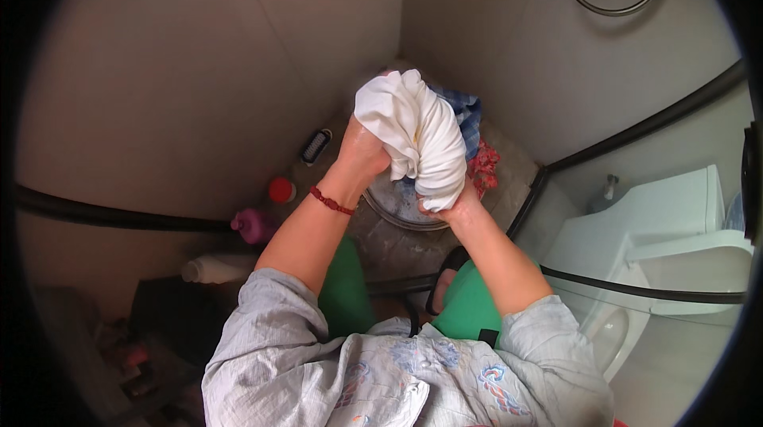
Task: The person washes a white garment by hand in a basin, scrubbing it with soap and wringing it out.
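Both my hands hold a twisted, bunched white cloth (426,135) above a round metal basin (396,212). My left hand (366,144), with a dark red bracelet on its wrist, grips the cloth's upper left end; the folds hide most of its fingers. At the lower right end, my right hand (456,206) is closed on the cloth, its fingers partly beneath it. Behind the cloth, blue checked fabric (468,114) and red patterned fabric (484,165) lie at the basin's far and right side. Skin on both wrists looks wet.
A scrubbing brush (316,147), a container with a red lid (281,190) and a pink bottle (253,224) stand or lie at the left. A pale bottle (217,269) is nearer. Walls meet beyond the basin; a white toilet (667,236) is behind glass at the right.
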A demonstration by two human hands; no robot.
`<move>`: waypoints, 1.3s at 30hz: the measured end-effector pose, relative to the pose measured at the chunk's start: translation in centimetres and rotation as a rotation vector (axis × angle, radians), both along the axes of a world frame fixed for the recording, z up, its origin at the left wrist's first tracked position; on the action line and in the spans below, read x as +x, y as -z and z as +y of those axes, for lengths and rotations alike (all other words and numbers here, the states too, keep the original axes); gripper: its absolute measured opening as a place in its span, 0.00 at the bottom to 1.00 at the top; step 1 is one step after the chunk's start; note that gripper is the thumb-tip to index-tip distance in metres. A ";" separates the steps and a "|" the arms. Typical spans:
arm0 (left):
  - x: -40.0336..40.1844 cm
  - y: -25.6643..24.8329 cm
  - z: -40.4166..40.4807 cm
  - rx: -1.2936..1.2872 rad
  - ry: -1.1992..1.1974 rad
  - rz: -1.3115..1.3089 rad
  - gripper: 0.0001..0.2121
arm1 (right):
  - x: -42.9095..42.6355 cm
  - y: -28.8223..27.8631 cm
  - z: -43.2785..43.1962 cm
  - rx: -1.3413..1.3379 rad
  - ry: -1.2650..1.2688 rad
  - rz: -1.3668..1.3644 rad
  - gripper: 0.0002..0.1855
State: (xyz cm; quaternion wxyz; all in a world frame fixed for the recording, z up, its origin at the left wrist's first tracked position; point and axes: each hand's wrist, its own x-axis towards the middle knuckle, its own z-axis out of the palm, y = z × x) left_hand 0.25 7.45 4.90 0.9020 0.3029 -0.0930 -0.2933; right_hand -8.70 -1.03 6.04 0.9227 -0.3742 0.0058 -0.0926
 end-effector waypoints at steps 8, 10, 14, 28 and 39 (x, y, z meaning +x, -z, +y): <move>0.3 -1.6 3.4 -0.222 0.571 0.009 0.30 | -1.4 5.0 -2.8 0.229 0.062 0.481 0.16; 0.4 -2.1 3.8 -0.145 0.537 -0.036 0.33 | -1.3 4.5 -2.5 0.280 0.085 0.561 0.14; 1.0 -2.4 3.5 -0.223 0.556 -0.008 0.36 | -0.8 5.6 -3.0 0.320 0.143 0.561 0.14; -1.9 2.2 -0.8 0.453 -0.063 -0.090 0.22 | 1.0 7.3 -9.7 0.018 0.788 0.587 0.07; -3.8 -0.9 -0.4 0.115 0.232 0.395 0.11 | 0.3 1.5 -9.5 -0.586 1.001 0.329 0.03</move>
